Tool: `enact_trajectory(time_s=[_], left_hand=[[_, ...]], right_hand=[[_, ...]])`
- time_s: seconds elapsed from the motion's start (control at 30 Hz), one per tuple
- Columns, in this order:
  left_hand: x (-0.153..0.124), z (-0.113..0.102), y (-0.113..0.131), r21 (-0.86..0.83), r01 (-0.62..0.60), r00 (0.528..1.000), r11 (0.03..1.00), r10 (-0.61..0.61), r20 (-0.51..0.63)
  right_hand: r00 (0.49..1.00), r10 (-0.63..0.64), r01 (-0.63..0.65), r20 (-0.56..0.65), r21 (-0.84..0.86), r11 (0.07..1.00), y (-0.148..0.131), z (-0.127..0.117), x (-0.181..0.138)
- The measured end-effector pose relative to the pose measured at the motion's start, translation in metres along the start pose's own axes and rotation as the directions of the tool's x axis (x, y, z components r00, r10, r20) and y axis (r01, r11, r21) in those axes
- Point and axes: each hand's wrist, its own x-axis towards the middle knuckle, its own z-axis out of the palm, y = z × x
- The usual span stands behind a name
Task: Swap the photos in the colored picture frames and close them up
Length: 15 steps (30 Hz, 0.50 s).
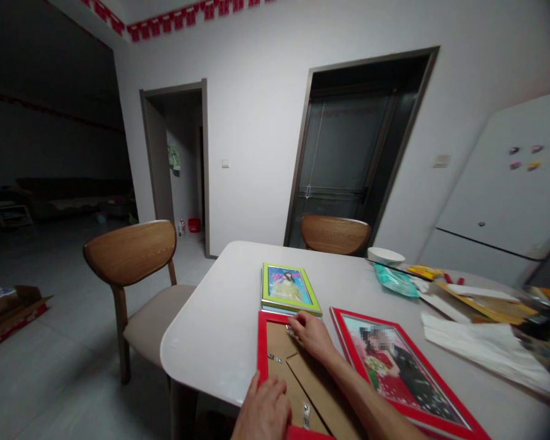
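Note:
A red picture frame point(262, 351) lies face down at the table's near edge, its brown backing board point(318, 382) and stand facing up. Small metal clips point(306, 414) sit along the inner edge. My left hand point(264, 408) is closed over the frame's left side near the bottom. At the top edge, the bent fingers of my right hand point(310, 333) pinch at a metal clip, mostly hidden by the fingertips. Just beyond stands a small stack topped by a lime-green picture frame point(289, 287). To the right, another red picture frame point(394, 373) lies face up with a photo of two people.
On the table's point(211, 342) right side are a white bowl point(385, 255), a teal packet point(396, 281), white paper point(481, 345) and brown packaging point(490, 305). Wooden chairs stand at the left point(135, 250) and far side point(335, 234). An open carton point(16, 311) lies on the floor.

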Motion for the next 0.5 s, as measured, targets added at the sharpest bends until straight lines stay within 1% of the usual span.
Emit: enact_trajectory(time_s=[0.1, 0.17, 0.2, 0.23, 0.27, 0.3, 0.33, 0.37, 0.4, 0.43, 0.47, 0.5], left_hand=[[0.008, 0.004, 0.011, 0.013, -0.021, 0.997, 1.000, 0.020, 0.075], [0.009, 0.004, 0.015, -0.015, -0.027, 0.994, 1.000, 0.028, 0.105], [0.009, 0.001, 0.016, -0.035, -0.025, 0.993, 0.999, 0.028, 0.113], [0.007, -0.004, 0.017, -0.055, -0.019, 0.994, 0.998, 0.025, 0.109], [0.004, -0.011, 0.019, -0.075, -0.011, 0.996, 0.997, 0.017, 0.086], [0.001, -0.019, 0.021, -0.105, -0.004, 0.999, 0.994, 0.009, 0.043], [-0.001, -0.028, 0.024, -0.151, 0.001, 1.000, 0.989, -0.004, -0.018], [-0.003, -0.036, 0.029, -0.220, 0.003, 0.995, 0.976, -0.025, -0.095], [-0.004, -0.044, 0.036, -0.313, -0.003, 0.983, 0.950, -0.055, -0.175], [-0.004, -0.050, 0.043, -0.424, -0.023, 0.965, 0.906, -0.091, -0.246], [-0.002, -0.054, 0.051, -0.540, -0.052, 0.944, 0.840, -0.136, -0.302], [0.000, -0.056, 0.059, -0.648, -0.087, 0.924, 0.757, -0.182, -0.337]], right_hand=[[0.999, -0.037, 0.033, 0.032, 0.104, 0.994, 0.001, -0.014, -0.013], [0.998, -0.052, 0.046, 0.030, 0.179, 0.983, 0.005, -0.028, -0.024], [0.999, -0.040, 0.037, 0.006, 0.233, 0.972, 0.008, -0.037, -0.030], [0.999, 0.002, 0.009, -0.034, 0.297, 0.955, 0.012, -0.046, -0.036], [0.994, 0.072, -0.037, -0.083, 0.373, 0.927, 0.016, -0.055, -0.041], [0.978, 0.166, -0.090, -0.128, 0.458, 0.884, 0.020, -0.062, -0.048], [0.954, 0.262, -0.145, -0.143, 0.548, 0.824, 0.022, -0.067, -0.055], [0.934, 0.337, -0.193, -0.115, 0.633, 0.750, 0.021, -0.068, -0.062], [0.924, 0.380, -0.236, -0.046, 0.713, 0.661, 0.018, -0.067, -0.071], [0.924, 0.379, -0.279, 0.056, 0.778, 0.563, 0.012, -0.062, -0.080], [0.925, 0.339, -0.322, 0.171, 0.827, 0.461, 0.003, -0.054, -0.089], [0.918, 0.287, -0.370, 0.272, 0.849, 0.378, -0.007, -0.045, -0.097]])
